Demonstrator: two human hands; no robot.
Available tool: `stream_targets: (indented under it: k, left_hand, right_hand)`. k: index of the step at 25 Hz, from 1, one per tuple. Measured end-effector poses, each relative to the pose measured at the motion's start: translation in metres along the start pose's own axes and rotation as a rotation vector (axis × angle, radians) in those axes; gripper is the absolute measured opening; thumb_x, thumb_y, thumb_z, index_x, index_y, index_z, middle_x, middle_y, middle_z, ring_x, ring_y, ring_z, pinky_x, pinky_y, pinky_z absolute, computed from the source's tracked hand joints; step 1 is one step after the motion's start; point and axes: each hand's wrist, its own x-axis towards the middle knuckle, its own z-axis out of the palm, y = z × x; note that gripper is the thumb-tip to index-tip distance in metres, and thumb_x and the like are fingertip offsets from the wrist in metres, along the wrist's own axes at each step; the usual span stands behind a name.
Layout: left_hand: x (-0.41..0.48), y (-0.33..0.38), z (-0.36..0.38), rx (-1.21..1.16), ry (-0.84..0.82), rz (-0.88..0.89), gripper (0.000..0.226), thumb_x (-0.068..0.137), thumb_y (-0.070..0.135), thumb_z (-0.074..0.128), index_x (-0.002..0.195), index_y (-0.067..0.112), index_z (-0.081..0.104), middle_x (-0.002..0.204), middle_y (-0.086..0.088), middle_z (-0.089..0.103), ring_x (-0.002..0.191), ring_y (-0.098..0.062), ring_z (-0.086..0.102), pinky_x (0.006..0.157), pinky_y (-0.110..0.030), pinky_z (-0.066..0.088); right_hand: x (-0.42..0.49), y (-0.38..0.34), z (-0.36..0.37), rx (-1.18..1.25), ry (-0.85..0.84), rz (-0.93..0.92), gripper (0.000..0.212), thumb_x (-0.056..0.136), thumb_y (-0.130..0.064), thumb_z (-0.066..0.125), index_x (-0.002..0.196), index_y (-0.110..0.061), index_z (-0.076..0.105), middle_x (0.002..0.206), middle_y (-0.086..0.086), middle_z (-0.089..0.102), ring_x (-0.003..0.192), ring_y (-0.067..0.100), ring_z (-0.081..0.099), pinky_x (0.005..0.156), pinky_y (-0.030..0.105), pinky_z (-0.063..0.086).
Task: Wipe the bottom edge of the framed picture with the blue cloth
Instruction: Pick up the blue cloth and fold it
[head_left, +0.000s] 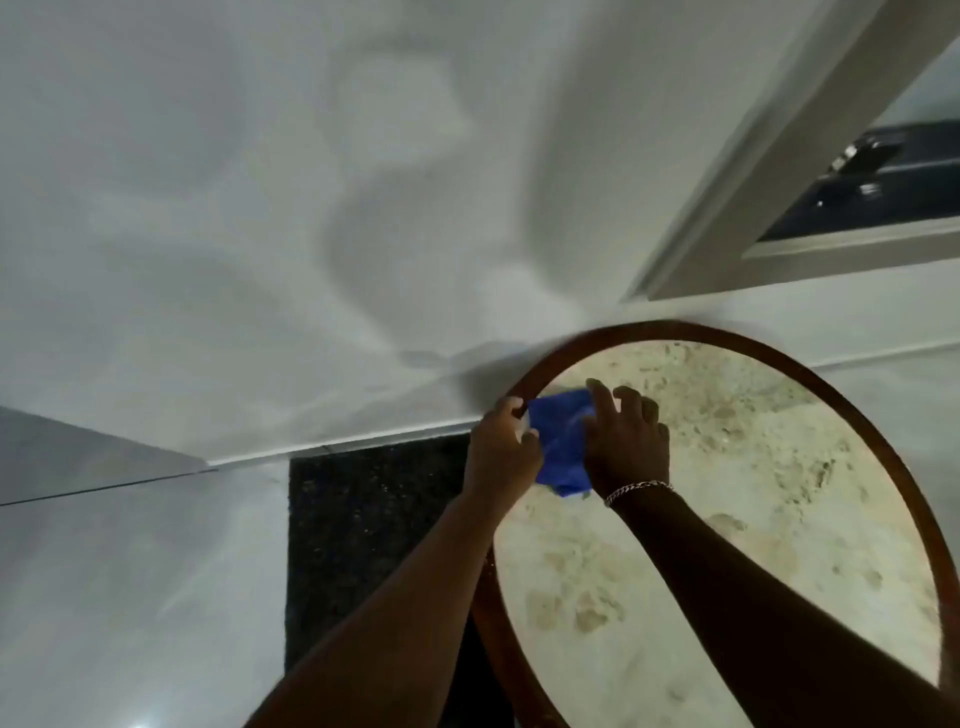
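The blue cloth (563, 447) lies bunched on the far left part of a round table, between both hands. My left hand (501, 447) grips the table's brown wooden rim (519, 387) and touches the cloth's left edge. My right hand (626, 441), with a silver bracelet on the wrist, presses on the cloth's right side with fingers spread. The framed picture (810, 171), with a wide pale frame and a dark image, hangs on the wall at the upper right; its bottom edge (831, 270) is above the table, apart from the cloth.
The round table (727, 467) has a beige stone-like top and stands against a white wall (260, 208). A dark speckled floor strip (374, 519) lies left of the table, beside pale glossy tiles (130, 597). A white skirting runs along the wall's foot.
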Motion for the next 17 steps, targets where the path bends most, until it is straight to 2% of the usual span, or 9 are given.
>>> stream_targets:
  k: [3,6,8,11,13,14,15,17]
  left_hand:
    - [0.013,-0.011,0.041,-0.089,0.085,-0.012,0.047,0.082,0.001,0.055,0.128,0.010,0.054,0.124,-0.011,0.065,0.114,-0.025,0.062,0.100,-0.044,0.053]
    - [0.012,-0.008,0.053,-0.241,0.161,-0.099,0.050,0.078,-0.009,0.053,0.126,0.007,0.056,0.122,-0.013,0.065,0.113,-0.027,0.063,0.097,-0.043,0.056]
    - [0.012,0.001,0.045,-0.345,0.218,-0.189,0.053,0.075,-0.014,0.051,0.123,0.008,0.058,0.117,-0.011,0.067,0.109,-0.028,0.064,0.086,-0.036,0.058]
    - [0.008,0.038,0.010,-0.497,0.323,-0.176,0.054,0.077,-0.015,0.052,0.120,0.016,0.060,0.107,0.000,0.065,0.104,-0.024,0.065,0.077,-0.023,0.052]
    - [0.002,0.083,-0.036,-0.591,0.332,-0.067,0.056,0.082,-0.012,0.056,0.125,0.024,0.056,0.115,0.006,0.062,0.102,-0.015,0.064,0.075,-0.017,0.054]
    - [0.000,0.107,-0.061,-0.630,0.327,0.002,0.058,0.082,-0.012,0.056,0.126,0.026,0.054,0.121,0.008,0.061,0.102,-0.012,0.064,0.073,-0.015,0.055]
    - [-0.002,0.127,-0.084,-0.649,0.311,0.074,0.059,0.082,-0.013,0.055,0.127,0.026,0.053,0.126,0.008,0.060,0.103,-0.012,0.065,0.074,-0.016,0.056]
    - [-0.015,0.174,-0.135,-0.670,0.275,0.202,0.056,0.083,-0.011,0.056,0.128,0.022,0.054,0.128,0.003,0.062,0.100,-0.010,0.066,0.074,-0.017,0.057]
  right_hand:
    - [0.005,0.014,0.037,0.032,-0.080,0.098,0.049,0.099,-0.029,0.048,0.145,-0.021,0.034,0.136,0.023,0.045,0.113,0.042,0.053,0.086,0.050,0.052]
    - [0.007,0.008,0.047,0.269,-0.122,0.155,0.051,0.095,-0.013,0.052,0.143,-0.020,0.038,0.132,0.022,0.044,0.107,0.040,0.057,0.086,0.044,0.052]
    - [0.009,0.001,0.036,0.385,-0.096,0.130,0.051,0.093,-0.006,0.051,0.142,-0.019,0.042,0.128,0.020,0.047,0.100,0.034,0.057,0.081,0.037,0.049]
    - [0.005,-0.027,-0.009,0.537,0.047,-0.011,0.047,0.093,-0.013,0.050,0.140,-0.018,0.046,0.122,0.016,0.054,0.089,0.015,0.048,0.073,0.019,0.040]
    - [0.008,-0.057,-0.068,0.651,0.179,-0.122,0.047,0.092,-0.021,0.045,0.139,-0.018,0.046,0.126,0.008,0.056,0.097,0.005,0.047,0.082,0.003,0.038]
    - [0.011,-0.073,-0.100,0.715,0.231,-0.182,0.049,0.091,-0.021,0.046,0.140,-0.019,0.045,0.130,0.002,0.055,0.105,0.002,0.048,0.090,0.000,0.036]
    - [0.016,-0.087,-0.127,0.786,0.265,-0.240,0.051,0.090,-0.020,0.048,0.141,-0.020,0.042,0.136,-0.002,0.052,0.114,0.002,0.049,0.098,0.002,0.035]
    - [0.017,-0.121,-0.193,0.936,0.310,-0.289,0.059,0.088,-0.021,0.053,0.144,-0.027,0.037,0.143,-0.003,0.051,0.123,0.012,0.053,0.105,0.023,0.046]
